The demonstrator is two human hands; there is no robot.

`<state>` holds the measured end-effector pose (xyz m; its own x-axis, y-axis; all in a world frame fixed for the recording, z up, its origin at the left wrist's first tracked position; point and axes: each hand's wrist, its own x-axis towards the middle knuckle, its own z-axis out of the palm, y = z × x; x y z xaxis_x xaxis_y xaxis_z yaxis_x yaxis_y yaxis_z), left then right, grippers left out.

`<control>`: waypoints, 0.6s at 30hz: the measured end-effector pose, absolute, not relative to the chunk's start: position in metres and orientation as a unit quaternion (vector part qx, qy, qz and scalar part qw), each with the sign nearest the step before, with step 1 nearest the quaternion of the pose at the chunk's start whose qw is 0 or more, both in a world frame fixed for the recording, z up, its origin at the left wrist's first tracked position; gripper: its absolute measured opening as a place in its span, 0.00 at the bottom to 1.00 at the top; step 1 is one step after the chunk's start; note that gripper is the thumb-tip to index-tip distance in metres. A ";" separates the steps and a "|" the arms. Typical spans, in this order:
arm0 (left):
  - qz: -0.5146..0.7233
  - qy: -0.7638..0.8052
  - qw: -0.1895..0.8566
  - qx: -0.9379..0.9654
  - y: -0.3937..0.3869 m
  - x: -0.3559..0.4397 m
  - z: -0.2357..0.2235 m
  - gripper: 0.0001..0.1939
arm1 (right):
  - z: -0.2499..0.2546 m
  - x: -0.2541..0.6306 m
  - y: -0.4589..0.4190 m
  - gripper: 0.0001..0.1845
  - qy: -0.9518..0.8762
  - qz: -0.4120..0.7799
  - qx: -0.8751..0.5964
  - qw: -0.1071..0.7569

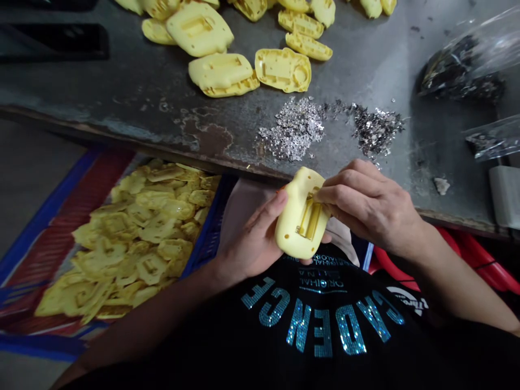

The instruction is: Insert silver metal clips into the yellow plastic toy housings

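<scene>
My left hand (pixel 260 227) is wrapped round a yellow plastic housing (pixel 290 225), holding it tilted above my lap just off the table edge. The housing has screw holes and a long battery compartment (pixel 311 219) facing up. At the compartment's upper end, the fingers of my right hand (pixel 365 203) are pinched together; whatever they hold is hidden behind the fingertips. Beyond my hands lie a pile of small shiny metal pieces (pixel 294 127) and a darker pile of metal pieces (pixel 376 130) on the table.
More yellow housings (pixel 283 69) lie at the table's back. A blue and red crate (pixel 67 200) at lower left holds many yellow shells (pixel 154 227). Plastic bags of dark parts (pixel 459 70) are at the right. A dark flat object (pixel 52 42) lies far left.
</scene>
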<state>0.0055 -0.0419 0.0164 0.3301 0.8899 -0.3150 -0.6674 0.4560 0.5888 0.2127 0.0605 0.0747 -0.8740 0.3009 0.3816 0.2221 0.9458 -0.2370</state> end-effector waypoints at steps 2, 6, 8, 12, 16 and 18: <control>0.487 0.312 0.797 0.176 -0.042 0.007 0.017 0.34 | 0.073 0.213 0.059 0.11 -0.965 0.074 -0.131 0.214; 0.487 0.305 0.801 0.170 -0.041 0.008 0.018 0.33 | 0.071 0.215 0.057 0.10 -0.965 0.068 -0.136 0.213; 0.490 0.303 0.801 0.164 -0.040 0.009 0.019 0.31 | 0.070 0.216 0.057 0.09 -0.962 0.086 -0.142 0.215; 0.489 0.300 0.803 0.162 -0.039 0.008 0.019 0.31 | 0.067 0.218 0.055 0.11 -0.944 0.123 -0.166 0.256; 0.500 0.314 0.788 0.173 -0.040 0.010 0.016 0.32 | 0.062 0.220 0.054 0.09 -0.903 0.182 -0.227 0.317; 0.526 0.340 0.756 0.187 -0.042 0.012 0.014 0.31 | 0.058 0.220 0.056 0.09 -0.881 0.233 -0.258 0.321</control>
